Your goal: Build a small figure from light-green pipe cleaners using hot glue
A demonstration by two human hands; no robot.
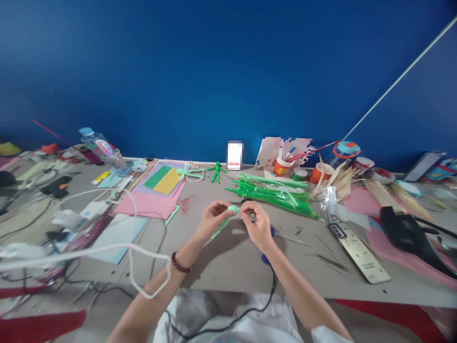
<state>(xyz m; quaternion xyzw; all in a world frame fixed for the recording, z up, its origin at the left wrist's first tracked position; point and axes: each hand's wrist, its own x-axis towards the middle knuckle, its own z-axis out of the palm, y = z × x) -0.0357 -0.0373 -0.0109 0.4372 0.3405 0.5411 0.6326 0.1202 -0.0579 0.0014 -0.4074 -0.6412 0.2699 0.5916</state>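
A pale green pipe cleaner is held up between my two hands above the table, bunched at the top with a length trailing beneath my left fingers. My left hand pinches it between thumb and fingers. On its other side, the fingertips of my right hand close on its end. Beyond them stands a small green pipe-cleaner figure. A thick bundle of green pipe cleaners lies behind my right hand, with paler ones on it. Something blue is partly hidden under my right wrist.
A phone with a lit screen leans at the blue wall. Pink paper and a water bottle are at left. A cup of pens and another phone are at right. A white cable loops over my left forearm.
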